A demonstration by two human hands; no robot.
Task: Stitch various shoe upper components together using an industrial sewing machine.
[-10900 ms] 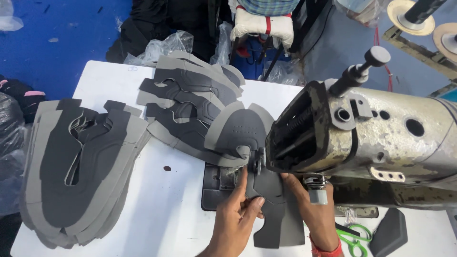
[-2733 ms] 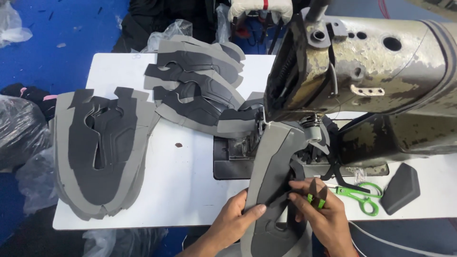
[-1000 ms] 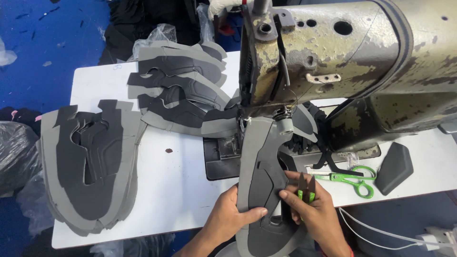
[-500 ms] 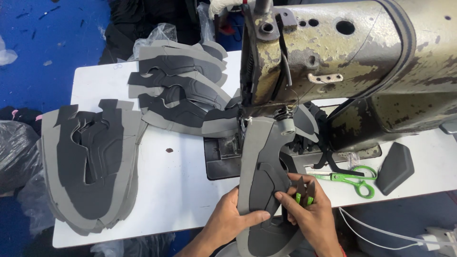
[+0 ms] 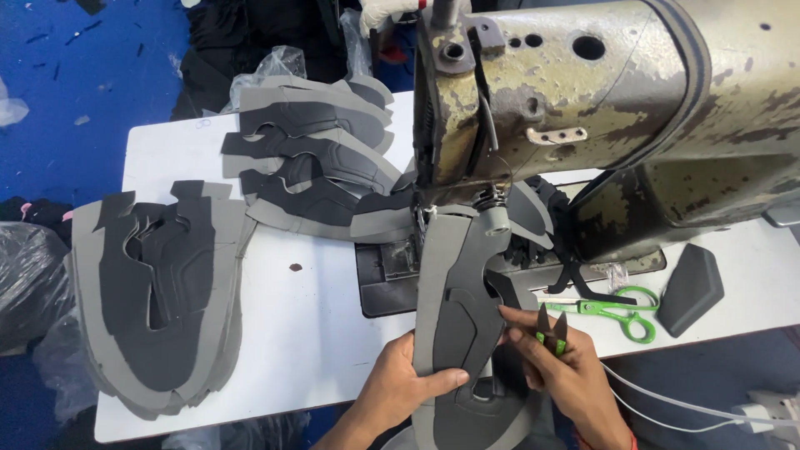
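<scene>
A long grey shoe-upper piece (image 5: 454, 283) with a darker overlay runs from under the needle of the worn sewing machine (image 5: 583, 108) toward me. My left hand (image 5: 408, 383) grips its near left edge, thumb on top. My right hand (image 5: 554, 371) holds small green-handled thread snips (image 5: 550, 329), blades up, while its fingertips rest on the piece's right edge.
A stack of grey and black uppers (image 5: 162, 292) lies at the left of the white table (image 5: 308, 333). More uppers (image 5: 317, 167) are fanned behind the machine's needle. Green scissors (image 5: 612, 308) and a dark wedge-shaped block (image 5: 690, 287) sit at the right. White cables (image 5: 692, 404) hang off the near edge.
The upper has come out from under the needle toward me. My right hand has shifted from the snips' side to touch the piece's right edge; my head has moved closer.
</scene>
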